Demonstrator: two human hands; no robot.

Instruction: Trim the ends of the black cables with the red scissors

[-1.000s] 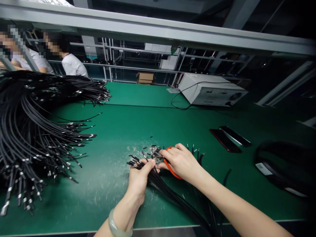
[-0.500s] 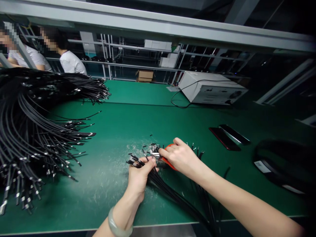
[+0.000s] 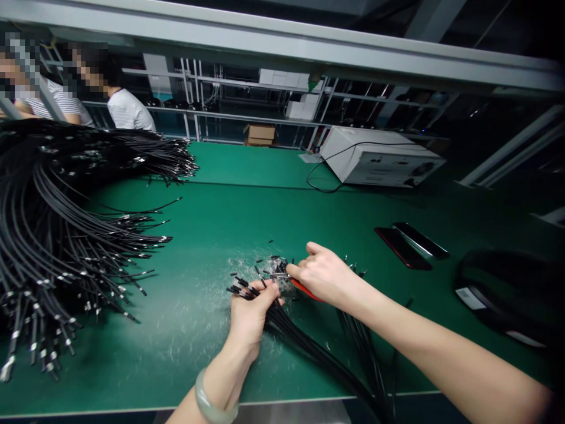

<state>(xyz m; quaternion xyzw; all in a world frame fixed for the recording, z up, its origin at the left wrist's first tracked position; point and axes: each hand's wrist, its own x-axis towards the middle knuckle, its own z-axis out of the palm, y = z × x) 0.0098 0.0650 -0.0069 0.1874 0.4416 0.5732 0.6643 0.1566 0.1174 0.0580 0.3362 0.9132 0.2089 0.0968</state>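
Observation:
My left hand (image 3: 249, 309) is closed round a bundle of thin black cables (image 3: 309, 347), whose cut ends stick out past its fingers to the left. Orange-handled scissors (image 3: 306, 290) are held in my right hand (image 3: 320, 274), with the blades pointing left, close to a cable end above my left fingertips. Short black offcuts and pale, hair-like strands (image 3: 189, 321) lie scattered on the green table (image 3: 247, 218) around my hands. A second group of black cables (image 3: 359, 335) lies under and beside my right forearm.
A large heap of black cables (image 3: 57, 194) covers the table's left side. Farther back stands a white machine (image 3: 379, 159) with a black cord. To the right lie two phones (image 3: 404, 247) and a black coil (image 3: 498, 300). Two people (image 3: 130, 111) sit beyond the heap.
The scissors' orange handles have come closer together and their blades look narrower. My right hand has turned slightly. My left hand stays almost in place on the cables.

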